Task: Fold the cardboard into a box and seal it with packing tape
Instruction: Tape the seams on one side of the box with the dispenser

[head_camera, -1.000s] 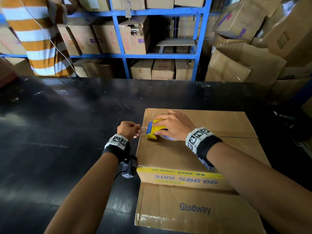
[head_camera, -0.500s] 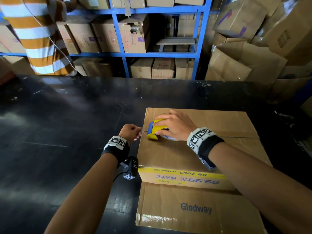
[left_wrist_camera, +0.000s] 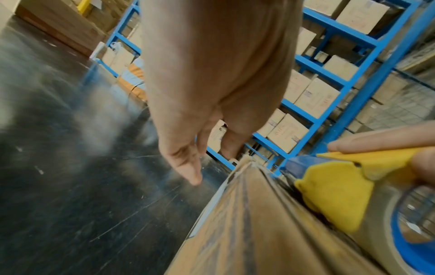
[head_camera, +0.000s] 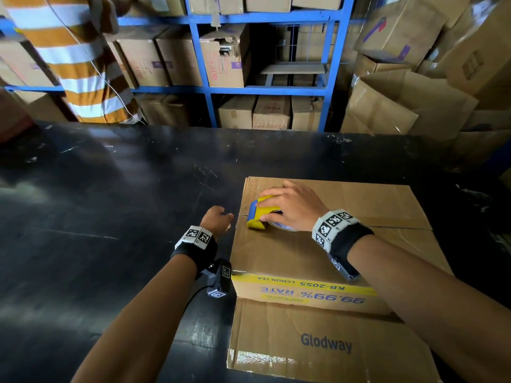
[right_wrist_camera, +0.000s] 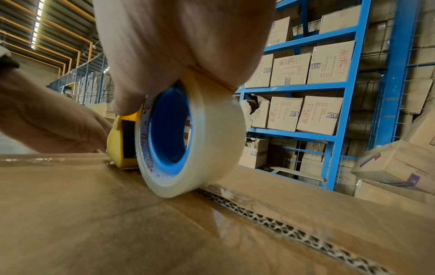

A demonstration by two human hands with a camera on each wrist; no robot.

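A brown cardboard box (head_camera: 290,252) lies on the black table with its top flaps closed along a centre seam (head_camera: 401,226). My right hand (head_camera: 287,208) grips a yellow and blue tape dispenser (head_camera: 258,217) with a clear tape roll (right_wrist_camera: 200,141), which is pressed on the seam near the box's left edge. My left hand (head_camera: 218,221) hovers just left of that edge with its fingers (left_wrist_camera: 188,158) loosely extended and holding nothing. In the left wrist view the dispenser (left_wrist_camera: 334,188) sits on the box top (left_wrist_camera: 247,232).
A printed flap marked Glodway (head_camera: 326,344) hangs toward me. The black table (head_camera: 110,217) stretches left and ahead. Behind it stand a blue rack (head_camera: 207,89) of cartons, a person in a striped shirt (head_camera: 83,64) and piled cartons (head_camera: 414,100) on the right.
My left hand, earlier curled against the box's left edge at the tape end, has uncurled and drawn slightly off the box. The right hand and dispenser have barely moved.
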